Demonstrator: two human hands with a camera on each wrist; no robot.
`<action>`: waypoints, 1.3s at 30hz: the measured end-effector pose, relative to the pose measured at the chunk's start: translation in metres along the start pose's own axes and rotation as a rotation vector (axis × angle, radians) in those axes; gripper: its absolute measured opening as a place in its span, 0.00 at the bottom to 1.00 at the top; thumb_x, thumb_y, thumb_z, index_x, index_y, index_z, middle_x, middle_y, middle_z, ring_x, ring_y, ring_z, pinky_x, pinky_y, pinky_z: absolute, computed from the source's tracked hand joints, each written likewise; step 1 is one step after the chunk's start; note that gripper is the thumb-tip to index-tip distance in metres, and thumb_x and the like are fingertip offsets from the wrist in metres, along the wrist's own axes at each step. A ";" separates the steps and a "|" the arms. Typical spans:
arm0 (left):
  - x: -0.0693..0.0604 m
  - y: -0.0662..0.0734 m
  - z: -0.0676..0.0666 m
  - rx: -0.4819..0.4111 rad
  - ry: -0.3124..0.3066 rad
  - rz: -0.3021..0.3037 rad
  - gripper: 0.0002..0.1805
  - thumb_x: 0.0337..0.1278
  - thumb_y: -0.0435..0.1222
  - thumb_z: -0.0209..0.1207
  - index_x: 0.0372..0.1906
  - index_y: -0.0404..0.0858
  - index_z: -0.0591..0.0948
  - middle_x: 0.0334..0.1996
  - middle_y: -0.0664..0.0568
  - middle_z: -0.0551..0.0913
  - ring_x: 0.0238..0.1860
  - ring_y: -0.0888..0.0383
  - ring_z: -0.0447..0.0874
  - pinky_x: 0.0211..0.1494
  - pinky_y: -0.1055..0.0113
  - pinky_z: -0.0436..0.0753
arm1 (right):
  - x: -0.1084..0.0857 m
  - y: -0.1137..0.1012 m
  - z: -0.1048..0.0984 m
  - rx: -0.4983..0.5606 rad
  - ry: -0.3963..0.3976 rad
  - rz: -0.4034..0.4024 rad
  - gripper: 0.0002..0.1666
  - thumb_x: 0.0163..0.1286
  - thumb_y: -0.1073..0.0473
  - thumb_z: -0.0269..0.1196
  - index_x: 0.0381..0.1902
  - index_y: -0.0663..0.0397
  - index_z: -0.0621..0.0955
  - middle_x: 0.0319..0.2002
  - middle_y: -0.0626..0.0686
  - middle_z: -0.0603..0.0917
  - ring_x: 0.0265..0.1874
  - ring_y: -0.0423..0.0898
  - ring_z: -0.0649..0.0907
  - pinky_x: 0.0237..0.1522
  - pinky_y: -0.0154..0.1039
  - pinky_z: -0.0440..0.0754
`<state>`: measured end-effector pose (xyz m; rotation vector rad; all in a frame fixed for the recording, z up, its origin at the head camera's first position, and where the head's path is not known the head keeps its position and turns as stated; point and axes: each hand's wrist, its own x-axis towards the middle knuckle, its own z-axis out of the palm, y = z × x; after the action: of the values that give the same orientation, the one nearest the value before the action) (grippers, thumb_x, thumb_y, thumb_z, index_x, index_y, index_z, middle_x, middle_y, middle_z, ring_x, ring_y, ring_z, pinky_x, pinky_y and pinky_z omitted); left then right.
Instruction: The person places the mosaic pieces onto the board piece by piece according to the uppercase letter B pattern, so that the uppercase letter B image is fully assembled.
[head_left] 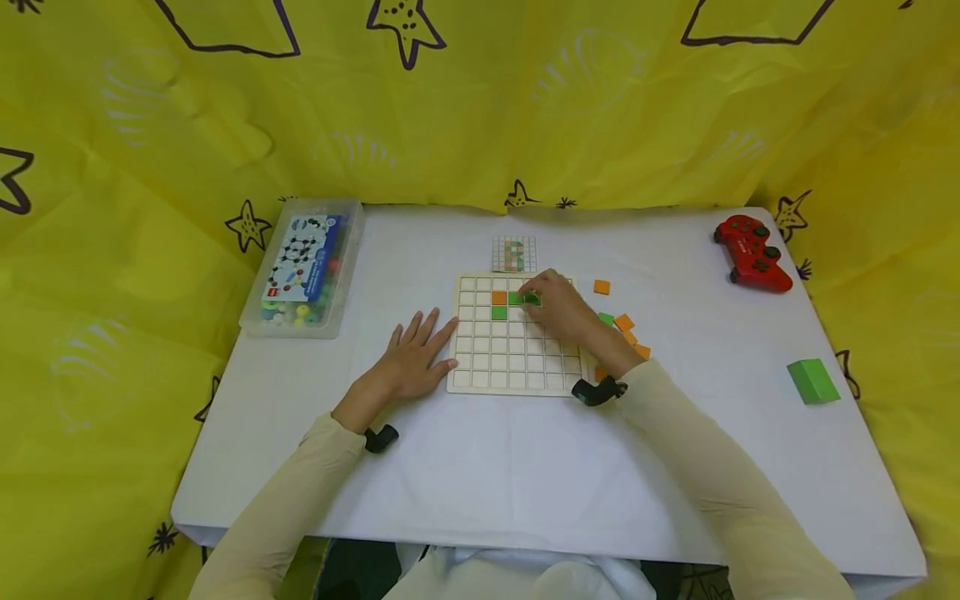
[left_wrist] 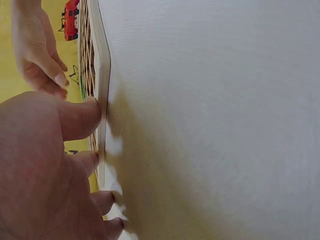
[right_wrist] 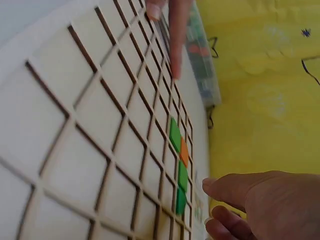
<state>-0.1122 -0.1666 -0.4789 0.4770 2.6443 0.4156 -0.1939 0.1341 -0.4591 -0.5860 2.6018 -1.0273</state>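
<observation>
A pale gridded board (head_left: pixel 498 358) lies on the white table. In its upper rows sit an orange square tile (head_left: pixel 498 297) and several green tiles (head_left: pixel 498 313). The right hand (head_left: pixel 562 308) is over the board, thumb and fingers bent around a darker green tile (right_wrist: pixel 180 201). In the right wrist view that tile lies slightly askew in a cell, and a gap shows between it and the thumb tip. With its fingers spread, the left hand (head_left: pixel 408 362) rests at the board's left side; the thumb (left_wrist: pixel 82 117) and a finger touch the board's edge.
Loose orange tiles (head_left: pixel 624 322) and a green one lie right of the board, partly behind the right forearm. A small pattern card (head_left: pixel 514 253) lies beyond it. A clear plastic box (head_left: pixel 300 271) stands left; a red game controller (head_left: pixel 752 254) and green block (head_left: pixel 813 382) lie right.
</observation>
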 end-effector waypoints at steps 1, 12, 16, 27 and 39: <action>0.000 0.000 0.000 -0.001 0.000 0.000 0.41 0.83 0.57 0.44 0.88 0.52 0.43 0.87 0.44 0.34 0.86 0.38 0.27 0.83 0.33 0.36 | -0.001 0.006 -0.008 0.019 0.015 0.036 0.19 0.81 0.59 0.61 0.64 0.59 0.82 0.64 0.63 0.74 0.63 0.61 0.75 0.65 0.59 0.76; 0.001 0.000 0.001 0.007 -0.004 0.001 0.41 0.83 0.57 0.43 0.88 0.53 0.43 0.87 0.44 0.34 0.86 0.39 0.27 0.83 0.33 0.36 | -0.022 0.072 -0.065 0.098 0.109 0.299 0.29 0.80 0.57 0.61 0.71 0.66 0.72 0.70 0.71 0.67 0.70 0.68 0.71 0.72 0.64 0.69; 0.001 0.000 0.001 0.005 -0.003 0.005 0.40 0.83 0.57 0.43 0.88 0.53 0.43 0.87 0.44 0.34 0.86 0.39 0.27 0.83 0.33 0.36 | -0.029 0.083 -0.064 0.075 0.072 0.326 0.29 0.80 0.57 0.60 0.72 0.68 0.71 0.69 0.73 0.66 0.68 0.67 0.69 0.72 0.63 0.69; 0.001 -0.001 0.002 0.004 0.004 0.006 0.41 0.83 0.57 0.43 0.88 0.53 0.43 0.87 0.44 0.34 0.86 0.38 0.27 0.83 0.33 0.36 | -0.024 0.086 -0.059 0.003 0.085 0.263 0.21 0.83 0.62 0.57 0.66 0.71 0.74 0.62 0.70 0.70 0.57 0.63 0.74 0.66 0.58 0.73; 0.003 -0.003 0.003 0.008 0.006 0.008 0.40 0.83 0.57 0.42 0.88 0.53 0.42 0.87 0.44 0.34 0.86 0.39 0.27 0.83 0.33 0.36 | -0.027 0.064 -0.041 0.002 0.053 0.163 0.21 0.83 0.62 0.57 0.67 0.68 0.75 0.61 0.68 0.71 0.53 0.60 0.76 0.60 0.55 0.76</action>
<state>-0.1139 -0.1670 -0.4839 0.4897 2.6514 0.4095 -0.2031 0.2127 -0.4720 -0.3432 2.6425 -1.0063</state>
